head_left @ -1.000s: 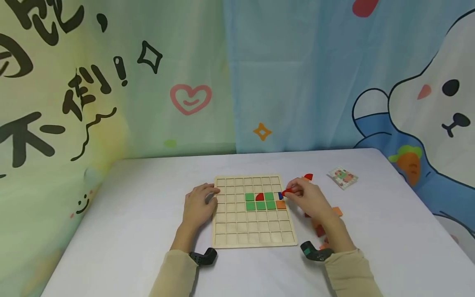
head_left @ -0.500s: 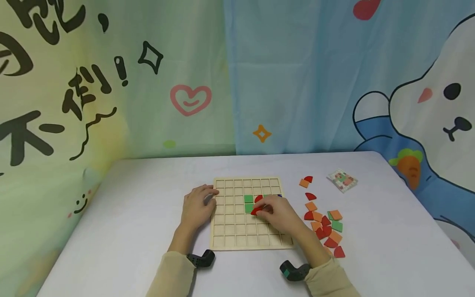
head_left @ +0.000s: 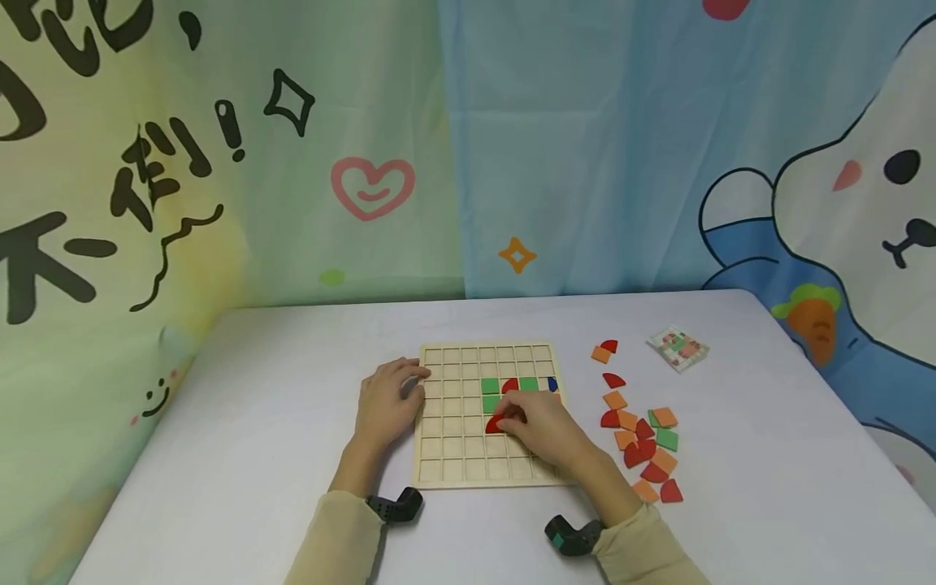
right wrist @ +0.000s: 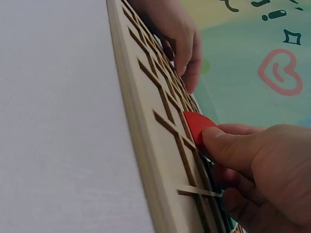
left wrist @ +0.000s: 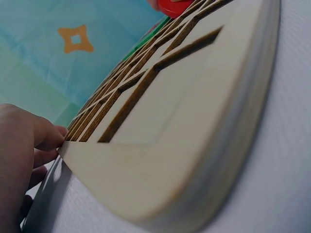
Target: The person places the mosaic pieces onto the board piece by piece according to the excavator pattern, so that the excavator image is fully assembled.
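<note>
A wooden grid board lies on the table, with green squares, a red quarter piece and a blue piece in its cells. The right hand pinches another red quarter piece just below the lower green square; the right wrist view shows thumb and fingers on this red piece at the grid. At the board's left edge rests the left hand, its fingers touching the frame near the upper left corner. Part of the coloured rows is hidden under the right hand.
Right of the board lie loose red pieces, orange squares and a green square. A small packet of printed cards is at the back right. A printed curtain hangs behind the table.
The right hand has moved left and down from the board's right edge with the red piece, which is now at a cell below the green squares. The left hand has stayed at the left edge.
</note>
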Available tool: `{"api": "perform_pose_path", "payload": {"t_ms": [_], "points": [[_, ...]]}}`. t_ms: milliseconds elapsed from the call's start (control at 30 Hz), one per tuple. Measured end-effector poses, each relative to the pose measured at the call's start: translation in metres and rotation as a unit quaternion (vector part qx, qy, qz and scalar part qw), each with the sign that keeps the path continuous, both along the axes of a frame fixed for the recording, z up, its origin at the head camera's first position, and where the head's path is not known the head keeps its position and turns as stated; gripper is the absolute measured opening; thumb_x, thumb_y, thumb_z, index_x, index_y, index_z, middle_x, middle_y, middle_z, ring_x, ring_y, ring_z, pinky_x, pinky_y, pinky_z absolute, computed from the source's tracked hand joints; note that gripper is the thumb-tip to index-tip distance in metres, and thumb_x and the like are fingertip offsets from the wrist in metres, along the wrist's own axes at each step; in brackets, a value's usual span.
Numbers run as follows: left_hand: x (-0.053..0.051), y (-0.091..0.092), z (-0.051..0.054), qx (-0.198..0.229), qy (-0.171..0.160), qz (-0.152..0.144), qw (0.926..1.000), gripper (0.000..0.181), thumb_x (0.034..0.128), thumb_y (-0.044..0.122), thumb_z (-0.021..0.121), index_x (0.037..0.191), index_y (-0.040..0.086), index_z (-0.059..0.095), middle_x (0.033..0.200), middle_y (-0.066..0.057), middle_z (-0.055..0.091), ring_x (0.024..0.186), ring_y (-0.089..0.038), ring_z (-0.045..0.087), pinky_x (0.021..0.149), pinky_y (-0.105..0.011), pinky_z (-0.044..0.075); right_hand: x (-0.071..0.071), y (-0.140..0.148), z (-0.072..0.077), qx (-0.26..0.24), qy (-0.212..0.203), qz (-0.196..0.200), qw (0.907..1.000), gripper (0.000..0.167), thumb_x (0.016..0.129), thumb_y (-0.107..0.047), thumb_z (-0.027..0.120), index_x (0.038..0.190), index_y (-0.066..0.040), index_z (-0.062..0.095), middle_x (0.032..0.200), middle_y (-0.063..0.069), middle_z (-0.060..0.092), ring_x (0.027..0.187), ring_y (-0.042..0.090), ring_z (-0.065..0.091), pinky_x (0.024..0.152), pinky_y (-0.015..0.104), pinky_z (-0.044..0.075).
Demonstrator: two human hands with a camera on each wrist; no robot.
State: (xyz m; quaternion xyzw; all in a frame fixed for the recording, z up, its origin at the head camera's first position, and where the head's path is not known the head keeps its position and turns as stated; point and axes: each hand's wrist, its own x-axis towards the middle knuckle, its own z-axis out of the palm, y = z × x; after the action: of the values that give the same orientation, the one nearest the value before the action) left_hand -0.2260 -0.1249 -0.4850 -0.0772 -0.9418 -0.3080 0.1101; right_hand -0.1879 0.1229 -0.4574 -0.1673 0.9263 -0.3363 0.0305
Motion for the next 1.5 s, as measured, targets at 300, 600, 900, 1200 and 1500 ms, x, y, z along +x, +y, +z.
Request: {"api": "perform_pose_path", "payload": {"t_ms": [300, 600, 900, 1200, 1500], "points": [[0.0, 0.001, 0.001, -0.001, -0.002, 0.002, 1.0, 0.023, 0.0884, 0.02, 0.057, 0.108, 0.02, 0.069, 0.129, -0.001, 0.061, 0.128, -0.022, 0.048, 0.104, -0.051, 0.033, 0.0, -0.001, 0.001, 0.013, 0.022, -0.006, 0.9997, 0.008, 0.082, -0.015, 0.073, 0.089, -0.019, 0.073, 0.086, -0.009, 0.06, 0.082, 0.006, 0.054, 0.076, 0.027, 0.05], [0.0, 0.001, 0.001, 0.0, 0.003, 0.01, 0.9999, 0.025, 0.0869, 0.019, 0.056, 0.107, 0.019, 0.07, 0.127, -0.001, 0.062, 0.127, -0.024, 0.049, 0.103, -0.053, 0.034, -0.002, 0.0, 0.0, 0.001, 0.036, 0.014, 0.9993, 0.012, 0.083, -0.009, 0.071, 0.085, -0.019, 0.076, 0.087, -0.008, 0.06, 0.086, 0.008, 0.057, 0.077, 0.026, 0.052], [0.0, -0.001, -0.003, 0.001, -0.008, 0.007, 0.9999, 0.025, 0.0882, 0.02, 0.055, 0.109, 0.022, 0.07, 0.128, 0.001, 0.061, 0.128, -0.022, 0.048, 0.104, -0.052, 0.033, 0.0, 0.0, -0.001, 0.055, 0.048, 0.034, 0.9968, 0.014, 0.085, -0.022, 0.07, 0.099, -0.021, 0.074, 0.099, -0.004, 0.059, 0.09, 0.012, 0.055, 0.083, 0.031, 0.051], [-0.001, -0.002, 0.0, -0.009, -0.001, 0.005, 0.9999, 0.026, 0.0877, 0.02, 0.055, 0.109, 0.021, 0.07, 0.128, -0.001, 0.062, 0.127, -0.023, 0.049, 0.103, -0.052, 0.033, 0.002, -0.001, 0.003, 0.062, 0.055, 0.035, 0.9959, 0.008, 0.084, -0.022, 0.072, 0.091, -0.023, 0.074, 0.093, -0.01, 0.056, 0.084, 0.006, 0.054, 0.079, 0.026, 0.051], [-0.001, 0.002, -0.002, -0.007, -0.004, 0.008, 0.9999, 0.025, 0.088, 0.02, 0.055, 0.108, 0.021, 0.07, 0.128, 0.0, 0.061, 0.127, -0.023, 0.049, 0.103, -0.051, 0.034, -0.019, 0.055, 0.019, 0.063, 0.028, -0.033, 0.997, 0.013, 0.086, -0.018, 0.068, 0.099, -0.015, 0.072, 0.099, 0.001, 0.063, 0.074, 0.013, 0.052, 0.065, 0.027, 0.044]]}}
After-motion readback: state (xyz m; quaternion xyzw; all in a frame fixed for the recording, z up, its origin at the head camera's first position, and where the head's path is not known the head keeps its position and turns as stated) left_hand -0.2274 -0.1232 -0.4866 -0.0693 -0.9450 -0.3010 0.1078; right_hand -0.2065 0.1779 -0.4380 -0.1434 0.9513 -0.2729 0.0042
